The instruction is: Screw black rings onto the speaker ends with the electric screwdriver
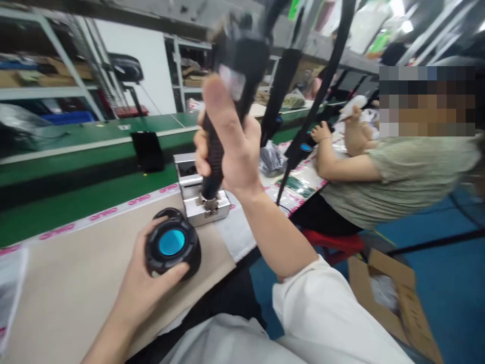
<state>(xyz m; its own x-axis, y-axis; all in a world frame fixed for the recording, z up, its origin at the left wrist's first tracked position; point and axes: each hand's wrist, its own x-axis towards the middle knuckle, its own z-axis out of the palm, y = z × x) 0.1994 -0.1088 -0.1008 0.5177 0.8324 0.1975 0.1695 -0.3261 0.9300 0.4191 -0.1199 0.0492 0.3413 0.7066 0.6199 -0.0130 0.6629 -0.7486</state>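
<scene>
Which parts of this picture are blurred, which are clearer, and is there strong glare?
Head view: the black tool in the right hand smears, most at its top; head view: the round black device in the left hand looks clearer; head view: ceiling lights glare white at upper right.

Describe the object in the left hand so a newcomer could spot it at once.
Find the tan work surface at lower left. Over its right part, the left hand grips a chunky, round black object. Its bright blue disc sets it apart from the silver metal fixture just beyond.
</scene>
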